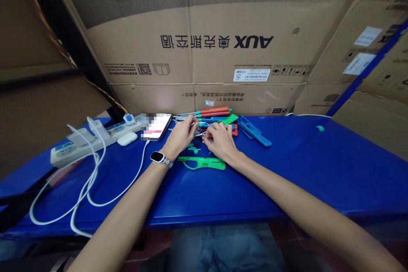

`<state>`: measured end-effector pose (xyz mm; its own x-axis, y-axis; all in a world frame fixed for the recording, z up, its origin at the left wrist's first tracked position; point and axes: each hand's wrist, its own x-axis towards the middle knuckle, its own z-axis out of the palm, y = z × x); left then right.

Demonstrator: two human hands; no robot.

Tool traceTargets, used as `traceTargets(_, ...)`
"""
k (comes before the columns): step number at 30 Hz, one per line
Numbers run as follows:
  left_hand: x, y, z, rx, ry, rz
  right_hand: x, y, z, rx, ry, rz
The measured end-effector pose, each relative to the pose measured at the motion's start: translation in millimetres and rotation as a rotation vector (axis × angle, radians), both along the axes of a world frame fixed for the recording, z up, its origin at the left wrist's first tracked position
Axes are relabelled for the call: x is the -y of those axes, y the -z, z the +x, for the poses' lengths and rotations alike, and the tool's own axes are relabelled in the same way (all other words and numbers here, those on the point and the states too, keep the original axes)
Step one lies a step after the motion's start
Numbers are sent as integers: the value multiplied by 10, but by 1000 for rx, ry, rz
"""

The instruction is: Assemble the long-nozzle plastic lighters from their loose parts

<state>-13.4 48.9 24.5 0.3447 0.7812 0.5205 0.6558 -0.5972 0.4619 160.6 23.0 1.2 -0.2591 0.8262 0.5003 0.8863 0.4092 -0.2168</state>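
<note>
At the back of a blue table [306, 170], seen in the head view, the left hand [182, 132] and right hand [219, 141] meet over thin wires [204, 123] and small parts. The fingers of both are bent inward, fingertips near one another; the right hand's hide what lies beneath, and whether either hand is clamped on a piece cannot be told. The wires lie between the hands, just in front of the person, an arrangement that probably keeps fine work steady and in sight. A green shell [208, 162] lies flat on the near side, with green scraps [193, 148] beside it. Red-handled rods [214, 112] lie side by side behind the hands, perhaps so grouped to stay within reach; blue shells [255, 131] rest to the right. The phone [161, 126], earbud case [127, 138] and power strip [110, 134] stand at left, apparently set aside there, the white cable [135, 185] looping over the near tabletop. Cardboard [143, 51] rises behind.
</note>
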Motion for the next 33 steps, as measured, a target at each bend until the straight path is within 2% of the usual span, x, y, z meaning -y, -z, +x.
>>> traceTargets(3, 1, 11, 2, 9, -5, 8, 2, 17, 2, 26, -26, -11)
traceTargets(8, 1, 31, 9, 57, 3, 36, 48, -7, -10, 107, 137, 42)
traceTargets(10, 0, 38, 13, 74, 10, 31, 50, -15, -6, 139, 154, 49)
traceTargets(15, -4, 42, 12, 101, 13, 21, 5, -10, 21, 92, 88, 41)
traceTargets(23, -12, 58, 7, 104, 7, 19, -29, -13, 51, 86, 105, 76)
traceTargets(29, -32, 89, 16, 165, 3, -9, -25, -6, 149, 13, 11, 75)
traceTargets(33, -31, 95, 25, 167, 9, -17, -72, -5, 229, 6, -4, 54)
